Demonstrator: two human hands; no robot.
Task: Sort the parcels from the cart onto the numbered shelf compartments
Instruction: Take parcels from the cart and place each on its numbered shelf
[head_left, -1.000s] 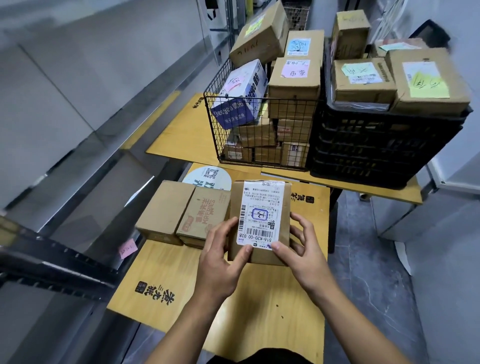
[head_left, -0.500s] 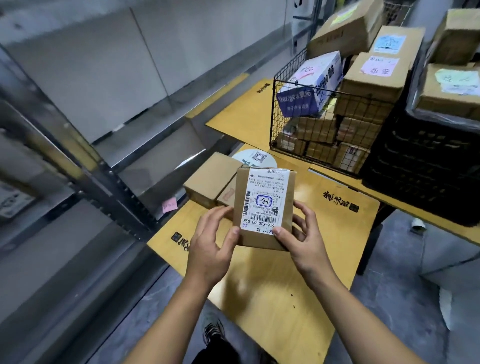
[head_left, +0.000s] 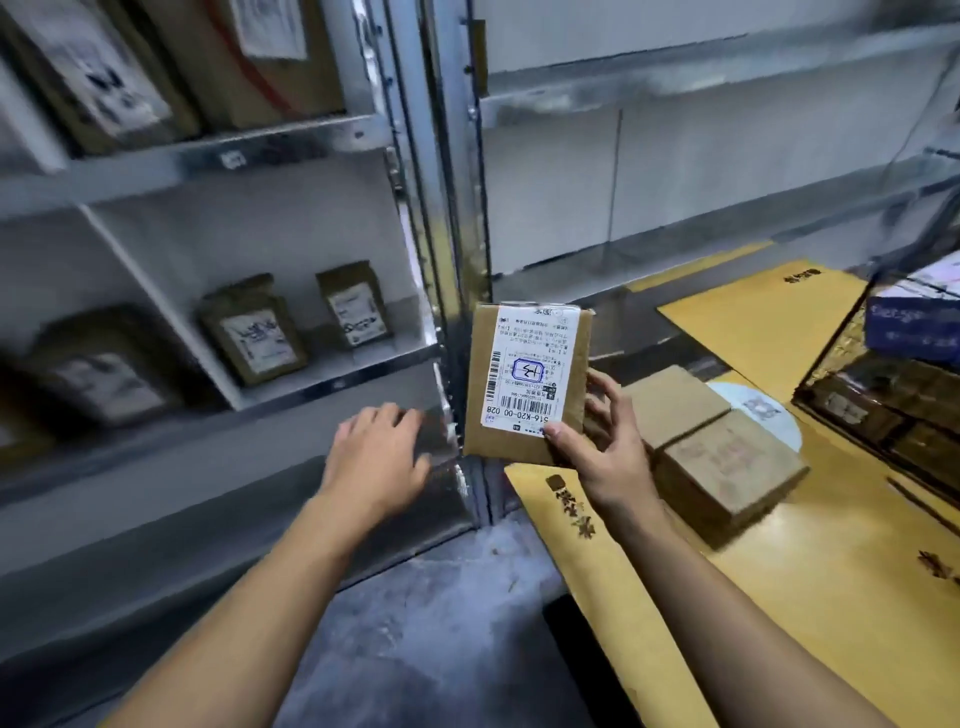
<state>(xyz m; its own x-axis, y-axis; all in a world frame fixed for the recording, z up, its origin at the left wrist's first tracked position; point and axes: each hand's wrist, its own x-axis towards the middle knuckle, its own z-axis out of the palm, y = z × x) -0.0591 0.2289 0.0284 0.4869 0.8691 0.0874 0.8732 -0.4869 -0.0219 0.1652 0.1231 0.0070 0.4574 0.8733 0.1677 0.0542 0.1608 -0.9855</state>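
Cardboard parcel (head_left: 524, 384): small, brown, upright, its white label reading 516-K20-00 028 with a blue stamp. My right hand (head_left: 605, 457) grips its lower right corner, before the shelf post (head_left: 457, 218). My left hand (head_left: 379, 457) hangs relaxed, holding nothing. Beyond, labelled boxes (head_left: 254, 338) stand on the shelf (head_left: 332, 382).
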